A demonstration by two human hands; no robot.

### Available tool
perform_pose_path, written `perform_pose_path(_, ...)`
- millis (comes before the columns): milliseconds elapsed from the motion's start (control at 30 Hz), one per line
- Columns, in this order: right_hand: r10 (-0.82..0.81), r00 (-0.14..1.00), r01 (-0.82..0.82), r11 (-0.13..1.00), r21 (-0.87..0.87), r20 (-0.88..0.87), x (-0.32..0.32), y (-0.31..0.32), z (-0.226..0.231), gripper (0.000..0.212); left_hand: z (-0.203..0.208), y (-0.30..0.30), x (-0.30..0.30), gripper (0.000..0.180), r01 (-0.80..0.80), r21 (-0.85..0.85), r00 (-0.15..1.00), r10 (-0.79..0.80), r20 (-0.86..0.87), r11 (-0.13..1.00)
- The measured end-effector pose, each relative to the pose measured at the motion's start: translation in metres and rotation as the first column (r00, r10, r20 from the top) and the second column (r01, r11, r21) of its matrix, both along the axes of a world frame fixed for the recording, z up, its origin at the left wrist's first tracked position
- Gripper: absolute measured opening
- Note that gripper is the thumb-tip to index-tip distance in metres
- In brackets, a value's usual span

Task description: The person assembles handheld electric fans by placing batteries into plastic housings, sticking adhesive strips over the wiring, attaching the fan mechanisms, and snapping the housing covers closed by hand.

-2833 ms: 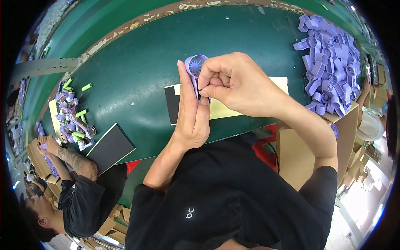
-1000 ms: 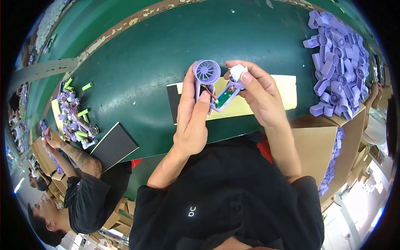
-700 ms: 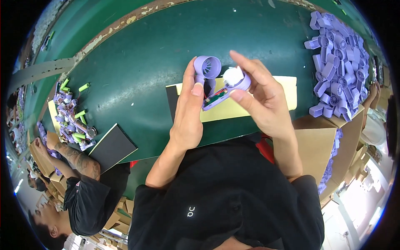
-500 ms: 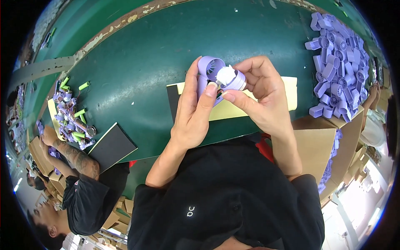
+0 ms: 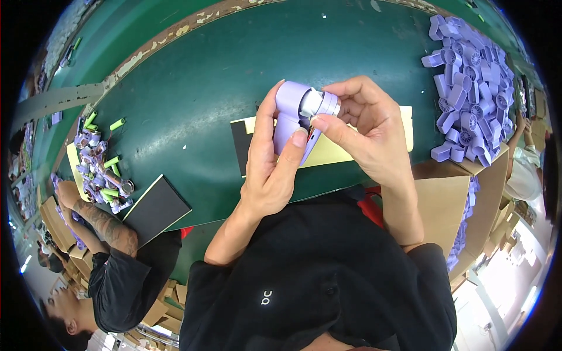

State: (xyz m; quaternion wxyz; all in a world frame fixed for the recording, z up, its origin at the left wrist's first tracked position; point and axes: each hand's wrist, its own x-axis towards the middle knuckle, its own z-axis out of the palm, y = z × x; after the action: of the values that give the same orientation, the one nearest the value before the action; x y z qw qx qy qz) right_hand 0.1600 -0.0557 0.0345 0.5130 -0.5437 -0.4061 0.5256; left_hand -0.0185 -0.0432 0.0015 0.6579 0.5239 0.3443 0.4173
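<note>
Above the table, my left hand is closed around a purple plastic fan housing with a round head and a handle-like lower part. Between the thumb and fingers of my right hand is a small round fan motor unit, white at one end with a purple ring. Its white end sits at the mouth of the housing's round head, partly inside; how deep I cannot tell. By my left thumb a narrow strip with a reddish part shows along the housing's open lower side. Beneath both hands lies a yellow sheet with a black end.
A large heap of purple housings covers the table's right side, above a cardboard box holding more. At left, fan assemblies with green cylindrical cells lie beside a black pad. A co-worker's tattooed arm reaches in there.
The housing has turned, so its round opening now faces right instead of showing its inner spokes. My right hand has tilted the motor unit and brought its white end into the opening.
</note>
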Motion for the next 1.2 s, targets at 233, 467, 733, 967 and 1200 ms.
perform_pose_path(233,0.037,0.999,-0.038,0.999,0.01,0.036,0.002,0.001,0.002,0.034,-0.003,-0.003,0.001,0.064,-0.015,0.019,0.999,0.014,0.032,1.0)
perform_pose_path(467,0.047,0.996,-0.049,0.998,0.024,0.078,0.001,0.001,0.008,0.03,0.001,-0.002,0.0,0.065,0.006,0.021,0.999,-0.005,-0.047,1.0)
perform_pose_path(733,0.085,0.976,-0.091,0.995,0.025,0.202,0.005,0.003,0.012,0.031,0.006,-0.004,-0.002,0.072,0.041,-0.049,0.999,-0.039,0.032,0.998)
perform_pose_path(967,0.049,0.984,-0.072,0.989,0.131,0.172,0.007,0.002,0.003,0.036,-0.003,0.002,-0.005,0.073,0.06,0.13,0.997,-0.053,-0.061,0.99)
perform_pose_path(1200,0.053,0.995,-0.058,0.997,0.057,0.089,0.011,-0.001,0.001,0.038,0.005,0.0,0.001,0.071,0.128,0.011,0.991,-0.129,0.037,0.992)
